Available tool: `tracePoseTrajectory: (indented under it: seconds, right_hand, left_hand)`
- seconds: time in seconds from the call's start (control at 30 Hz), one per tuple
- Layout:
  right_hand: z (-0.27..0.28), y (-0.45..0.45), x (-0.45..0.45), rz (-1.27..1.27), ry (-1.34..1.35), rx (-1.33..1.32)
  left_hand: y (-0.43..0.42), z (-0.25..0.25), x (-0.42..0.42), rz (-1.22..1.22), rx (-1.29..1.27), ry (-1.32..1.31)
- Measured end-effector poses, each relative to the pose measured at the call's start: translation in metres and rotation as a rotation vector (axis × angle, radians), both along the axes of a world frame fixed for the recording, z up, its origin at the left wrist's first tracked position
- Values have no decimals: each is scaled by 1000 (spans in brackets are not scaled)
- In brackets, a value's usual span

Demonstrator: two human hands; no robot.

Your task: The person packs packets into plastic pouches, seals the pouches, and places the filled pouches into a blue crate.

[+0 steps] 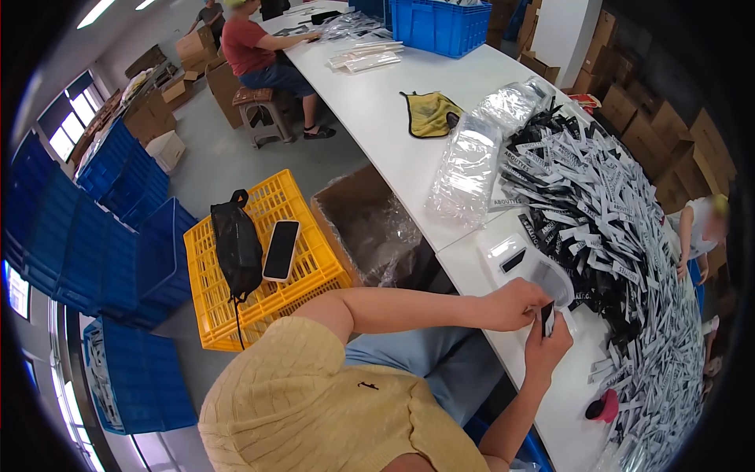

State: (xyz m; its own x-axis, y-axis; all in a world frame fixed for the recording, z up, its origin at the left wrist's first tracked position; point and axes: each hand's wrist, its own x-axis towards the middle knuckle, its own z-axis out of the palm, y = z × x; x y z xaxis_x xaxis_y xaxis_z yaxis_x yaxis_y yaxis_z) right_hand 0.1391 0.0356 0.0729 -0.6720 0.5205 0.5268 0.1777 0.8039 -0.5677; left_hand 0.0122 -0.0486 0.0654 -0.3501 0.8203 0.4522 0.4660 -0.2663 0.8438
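Observation:
My right hand [546, 346] grips a small black-and-white printed strip [548, 318] upright between thumb and fingers. Beside it, my left hand [515, 305] is closed, its fingertips near the strip; what they pinch, if anything, I cannot make out. Just beyond both hands lies a clear plastic tray [554, 279] with a black rectangle [513, 261] at one end. A large heap of printed strips [605, 212], white-grey and black, spreads past the tray along the table.
Clear plastic sleeves [468, 165] and a yellow cloth pouch [431, 115] lie farther up the white table [358, 110]. A pink-and-black item [604, 406] sits by the heap. A yellow crate [267, 295] holds a phone [281, 250] and black bag [237, 245]. Other people sit nearby.

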Motion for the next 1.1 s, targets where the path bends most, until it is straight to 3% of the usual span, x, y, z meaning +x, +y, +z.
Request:
tracePoseTrajectory:
  seconds: [0.07, 0.4, 0.5, 0.6, 0.7, 0.77, 0.9, 1.0, 1.1]
  right_hand:
    - [-2, 2, -2, 7, 5, 133]
    - [19, -17, 0, 18, -39, 176]
    - [18, -18, 3, 51, -36, 98]
    - [26, -21, -2, -80, 55, -133]
    - [7, -11, -4, -69, 114, 69]
    - [1, -1, -4, -67, 199, 292]
    - [-11, 17, -8, -154, 186, -309]
    - [-11, -7, -16, -153, 180, -9]
    - [-15, -14, -16, -71, 163, -164]
  left_hand:
    - [8, -7, -7, 29, -14, 254]
    - [13, 5, -18, 71, 158, 386]
    - [19, -3, -21, 82, 127, 368]
    - [12, 15, -19, -82, -58, 236]
    - [17, 0, -12, 134, -118, 571]
    - [18, 12, -23, 225, 67, 543]
    - [19, 19, -18, 292, 176, 731]
    - [24, 29, -22, 331, 147, 707]
    - [25, 29, -19, 317, 169, 485]
